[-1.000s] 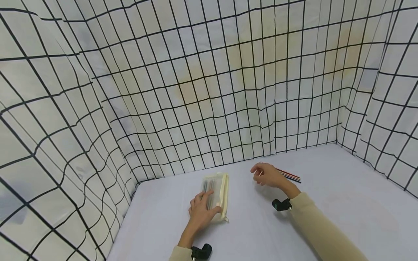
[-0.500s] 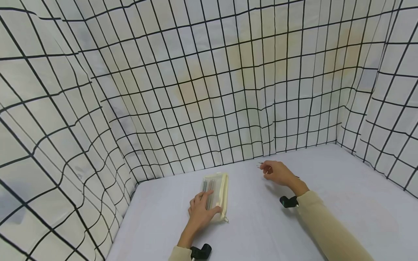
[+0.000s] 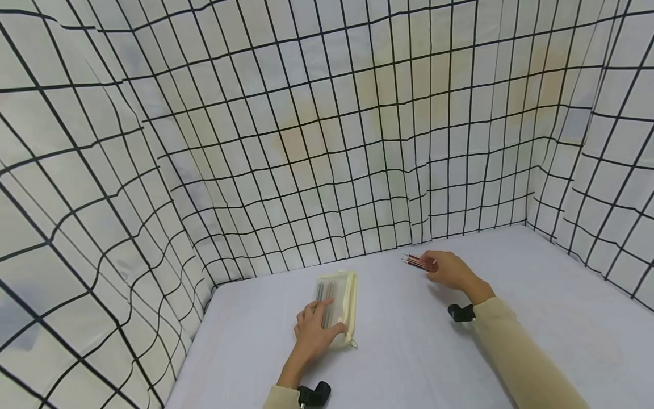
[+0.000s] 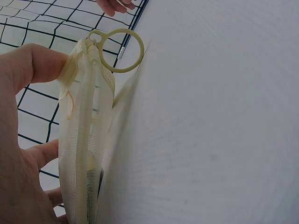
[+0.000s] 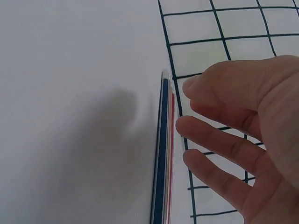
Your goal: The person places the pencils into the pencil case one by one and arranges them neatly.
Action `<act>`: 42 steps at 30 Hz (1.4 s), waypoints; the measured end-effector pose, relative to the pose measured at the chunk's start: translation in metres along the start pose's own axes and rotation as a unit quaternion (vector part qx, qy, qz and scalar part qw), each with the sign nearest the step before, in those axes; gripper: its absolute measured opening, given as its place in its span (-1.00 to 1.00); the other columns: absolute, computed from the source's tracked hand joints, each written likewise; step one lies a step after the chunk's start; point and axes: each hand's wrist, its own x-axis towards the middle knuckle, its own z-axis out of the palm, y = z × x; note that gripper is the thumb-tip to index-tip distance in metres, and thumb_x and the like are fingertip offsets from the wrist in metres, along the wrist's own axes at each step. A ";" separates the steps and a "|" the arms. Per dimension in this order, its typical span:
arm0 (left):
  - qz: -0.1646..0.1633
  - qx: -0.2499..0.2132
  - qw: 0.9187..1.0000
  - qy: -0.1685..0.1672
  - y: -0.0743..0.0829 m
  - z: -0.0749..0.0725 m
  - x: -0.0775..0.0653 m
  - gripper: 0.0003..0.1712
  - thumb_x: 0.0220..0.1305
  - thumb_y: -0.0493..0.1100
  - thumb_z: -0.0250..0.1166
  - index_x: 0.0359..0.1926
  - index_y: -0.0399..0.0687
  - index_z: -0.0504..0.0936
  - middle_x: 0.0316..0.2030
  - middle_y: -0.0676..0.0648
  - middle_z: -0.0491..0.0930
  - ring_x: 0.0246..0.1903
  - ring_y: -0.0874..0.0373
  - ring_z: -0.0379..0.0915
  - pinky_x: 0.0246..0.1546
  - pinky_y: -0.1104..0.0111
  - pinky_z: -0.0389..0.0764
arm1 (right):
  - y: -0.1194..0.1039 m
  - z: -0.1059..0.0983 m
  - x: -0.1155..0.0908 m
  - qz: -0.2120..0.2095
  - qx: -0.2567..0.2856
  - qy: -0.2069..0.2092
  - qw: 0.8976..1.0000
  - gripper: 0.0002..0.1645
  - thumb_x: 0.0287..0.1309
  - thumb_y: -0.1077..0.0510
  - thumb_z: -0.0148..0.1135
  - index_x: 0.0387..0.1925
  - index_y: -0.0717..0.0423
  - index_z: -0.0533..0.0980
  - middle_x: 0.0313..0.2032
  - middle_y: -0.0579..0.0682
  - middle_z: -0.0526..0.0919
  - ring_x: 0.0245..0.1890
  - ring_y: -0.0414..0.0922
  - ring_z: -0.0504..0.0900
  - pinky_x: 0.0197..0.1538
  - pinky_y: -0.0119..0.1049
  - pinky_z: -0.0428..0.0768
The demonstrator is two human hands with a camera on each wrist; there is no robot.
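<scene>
The pencils (image 3: pixel 415 262) lie bunched on the table (image 3: pixel 388 352) at about 2 o'clock from the clear pouch (image 3: pixel 339 301), their exposed ends pointed toward 10 o'clock. The right hand (image 3: pixel 452 271) is held over them from the 4 o'clock side. In the right wrist view its fingers are loosely bent and spread, the thumb is brought near the forefinger, and no pencil is seen to be pinched; whether any is touched cannot be told.

The pouch is steadied by the left hand (image 3: pixel 310 332), which is rested on its 7 o'clock end with fingers spread and thumb laid near the zip (image 4: pixel 83 126). The pull ring (image 4: pixel 141 51) is found at the pouch's 5 o'clock corner.

The step in hand is judged to be a reach for the pencils. It would be done best if the fingertips were lowered to both sides of the bunch, so that dark blue and red were taken together. A pinch near mid-length is advised, since thin, smooth shafts are likely to fan out or roll if caught by one end. The left hand is best kept light, lest the soft pouch be creased.
</scene>
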 end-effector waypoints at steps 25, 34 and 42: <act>0.002 -0.002 1.000 0.003 0.001 0.000 0.000 -0.08 -0.04 0.16 0.38 0.42 0.10 0.45 0.44 -0.26 0.23 0.41 -0.33 -0.01 0.30 -0.38 0.01 | 0.016 -0.006 -0.003 0.024 -0.095 -0.028 0.995 -0.52 0.12 0.35 0.29 0.12 0.13 0.60 -0.08 0.09 0.71 -0.18 -0.01 0.55 -0.04 -0.01 0.60; 0.003 -0.009 1.000 0.000 0.000 0.000 0.000 -0.09 -0.03 0.15 0.38 0.42 0.08 0.45 0.44 -0.27 0.23 0.41 -0.33 -0.02 0.30 -0.38 0.00 | 0.020 -0.003 -0.003 0.026 -0.097 -0.030 0.995 -0.58 0.10 0.40 0.25 0.02 0.12 0.64 -0.18 0.03 0.70 -0.22 -0.02 0.54 -0.08 -0.02 0.58; 0.004 -0.007 1.000 0.000 0.000 0.000 0.000 -0.09 -0.02 0.15 0.39 0.42 0.09 0.45 0.43 -0.27 0.23 0.41 -0.34 -0.02 0.30 -0.39 0.00 | 0.020 0.002 -0.001 0.027 -0.102 -0.031 0.994 -0.66 0.16 0.37 0.24 -0.05 0.07 0.67 -0.26 -0.04 0.68 -0.27 -0.07 0.53 -0.12 -0.07 0.57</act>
